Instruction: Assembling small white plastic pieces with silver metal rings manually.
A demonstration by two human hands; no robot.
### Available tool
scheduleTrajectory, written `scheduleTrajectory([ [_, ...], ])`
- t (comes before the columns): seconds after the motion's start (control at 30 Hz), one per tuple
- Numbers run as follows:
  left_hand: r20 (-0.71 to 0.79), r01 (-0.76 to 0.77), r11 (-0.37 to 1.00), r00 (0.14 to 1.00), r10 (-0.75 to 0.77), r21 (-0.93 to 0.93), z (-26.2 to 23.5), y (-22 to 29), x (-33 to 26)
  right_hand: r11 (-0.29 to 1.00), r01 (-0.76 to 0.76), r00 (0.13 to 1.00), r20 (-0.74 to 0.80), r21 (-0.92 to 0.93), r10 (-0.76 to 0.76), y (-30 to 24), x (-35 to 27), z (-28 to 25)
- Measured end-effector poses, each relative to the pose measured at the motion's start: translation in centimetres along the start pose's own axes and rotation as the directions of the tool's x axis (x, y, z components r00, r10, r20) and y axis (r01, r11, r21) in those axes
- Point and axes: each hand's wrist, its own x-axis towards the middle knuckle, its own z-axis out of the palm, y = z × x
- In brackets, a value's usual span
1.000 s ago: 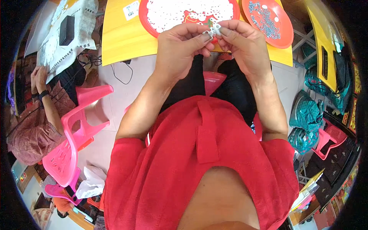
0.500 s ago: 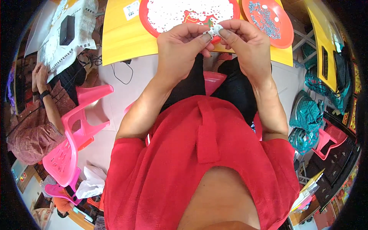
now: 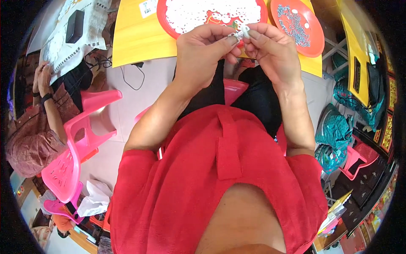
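Observation:
Just over the near rim of a red plate (image 3: 162,26), my two hands meet fingertip to fingertip. My left hand (image 3: 202,55) is closed, pinching a small white plastic piece (image 3: 238,34) between thumb and forefinger. In a like pinch, my right hand (image 3: 279,53) holds a white ring-shaped plastic part (image 3: 245,30) against it. Whether the two are joined I cannot tell, since the fingertips cover much of them. Many similar white pieces (image 3: 192,15) fill the plate, with a bit of yellow and green among them.
An orange-red plate (image 3: 313,48) to the right holds small grey metal screw-like pieces (image 3: 296,27) and a few white discs. Both plates stand on a yellow table (image 3: 135,46). At left, another person's hands (image 3: 43,78) rest by a white cloth (image 3: 82,42); a pink chair (image 3: 78,139) stands there.
The white ring-shaped part in my right fingers has tilted and shifted slightly right. Both hands stay closed on their pieces, nearly in place; the whole view has shifted a little.

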Motion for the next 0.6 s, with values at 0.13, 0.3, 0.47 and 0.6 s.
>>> scheduleTrajectory([
  [0.13,0.005,-0.022,1.000,1.000,0.022,-0.006,-0.11,-0.06,0.01,0.991,-0.091,0.996,0.017,0.102,0.090,0.04,0.07,0.18],
  [0.3,-0.005,-0.031,0.999,1.000,0.031,0.012,-0.09,-0.21,0.03,0.988,-0.080,0.995,0.067,0.135,0.072,0.26,0.19,-0.06],
  [0.47,-0.015,-0.017,0.999,1.000,0.017,0.028,-0.12,-0.31,0.01,0.999,-0.034,0.999,-0.035,0.043,0.035,0.24,-0.08,0.50],
  [0.6,-0.011,-0.028,0.998,1.000,0.028,0.054,-0.14,-0.31,-0.06,0.995,0.066,0.997,-0.035,-0.076,-0.069,0.25,-0.20,0.83],
])
